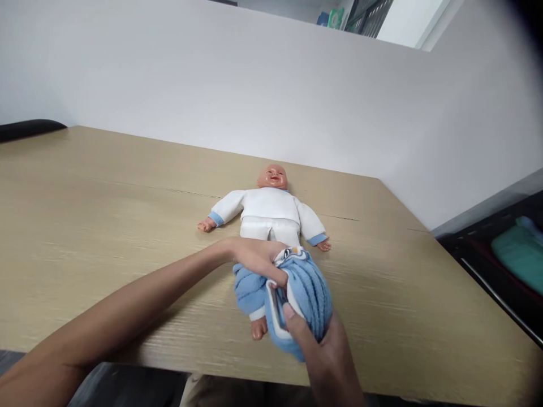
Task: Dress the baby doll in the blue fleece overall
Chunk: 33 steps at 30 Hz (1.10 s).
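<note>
A baby doll [271,203] lies on its back on the table, head toward the wall, its torso and sleeves white with blue cuffs. Blue doll trousers [311,288] with white trim are around its lower legs. One bare foot [258,328] sticks out of the picture-left trouser leg; the other foot is hidden. My left hand [261,257] reaches over the doll's legs, fingers closed on the trousers' edge by a small printed patch. From below, my right hand [326,350] grips the bunched picture-right leg, thumb at its white-edged opening.
The wooden table [106,226] extends widely to the left and meets a pale wall [190,85] at the back. A black chair edge [31,130] shows at far left. Off the table's right side lies green cloth [520,251] in a dark container.
</note>
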Available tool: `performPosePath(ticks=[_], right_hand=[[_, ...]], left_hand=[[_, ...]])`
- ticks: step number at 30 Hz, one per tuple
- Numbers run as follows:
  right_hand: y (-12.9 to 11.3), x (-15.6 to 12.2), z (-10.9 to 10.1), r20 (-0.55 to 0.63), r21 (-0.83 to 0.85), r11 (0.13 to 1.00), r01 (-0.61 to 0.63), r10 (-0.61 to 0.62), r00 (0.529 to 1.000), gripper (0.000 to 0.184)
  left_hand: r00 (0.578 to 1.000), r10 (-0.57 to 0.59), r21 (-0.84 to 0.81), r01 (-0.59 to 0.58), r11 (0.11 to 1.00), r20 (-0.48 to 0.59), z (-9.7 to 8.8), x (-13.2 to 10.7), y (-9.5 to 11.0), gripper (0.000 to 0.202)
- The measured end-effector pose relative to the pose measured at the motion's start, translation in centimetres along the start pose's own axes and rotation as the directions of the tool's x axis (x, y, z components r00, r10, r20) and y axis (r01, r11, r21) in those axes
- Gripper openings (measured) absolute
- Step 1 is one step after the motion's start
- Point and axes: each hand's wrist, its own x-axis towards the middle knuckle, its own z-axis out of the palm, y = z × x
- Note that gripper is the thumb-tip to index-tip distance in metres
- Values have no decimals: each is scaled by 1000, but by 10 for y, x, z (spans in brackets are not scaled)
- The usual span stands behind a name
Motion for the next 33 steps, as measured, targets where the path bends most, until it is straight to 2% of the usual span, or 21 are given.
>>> performPosePath(ticks=[2,4,7,10,12,14,15,17,20,22,24,26,29,31,33], right_hand=[[6,-14,8,-17,-18,1000,-18,18,1000,64],[16,-20,10,-60,-80,997,19,-24,998,68],[35,-22,3,-176,-340,937,84,-151,973,67],[54,-18,-10,-251,-586,799,136,-338,907,48],[64,-15,-16,-224,-638,740,212,-442,868,32],[71,-11,-19,-201,-607,749,267,-469,860,28],[73,-10,-19,-203,-568,779,266,-445,872,30],[74,-8,-16,-219,-452,868,205,-331,918,39],[74,-8,-12,-194,-184,979,93,-128,972,49],[74,-6,-11,-143,25,999,26,-22,989,50],[76,-1,-12,-73,183,983,-20,34,997,51],[78,7,-15,-37,249,968,-40,50,998,55],[77,20,-19,-89,183,983,8,9,996,56],[71,28,-21,-127,118,990,82,-67,990,48],[64,36,-22,-108,112,978,179,-167,980,37]], left_hand=[[999,-37,84,34,996,29,3,-2,7,34],[991,-134,249,130,960,-1,5,-6,14,46],[944,-315,492,320,810,-96,11,-9,21,66],[907,-399,589,397,703,-135,20,-9,24,82],[896,-418,609,415,676,-147,26,-8,24,86],[895,-420,609,420,673,-154,30,-8,22,87],[899,-411,604,414,681,-153,32,-8,21,86],[910,-392,591,392,705,-136,32,-7,18,84],[930,-348,537,355,765,-119,28,-6,14,76],[952,-284,454,305,837,-115,26,-6,11,72],[968,-219,348,248,904,-121,26,-7,9,70],[970,-183,255,220,942,-161,28,-8,7,67],[956,-146,177,195,965,-256,32,-14,6,58],[956,-102,163,151,975,-274,33,-18,6,56],[959,-53,175,105,979,-277,33,-23,6,56]])
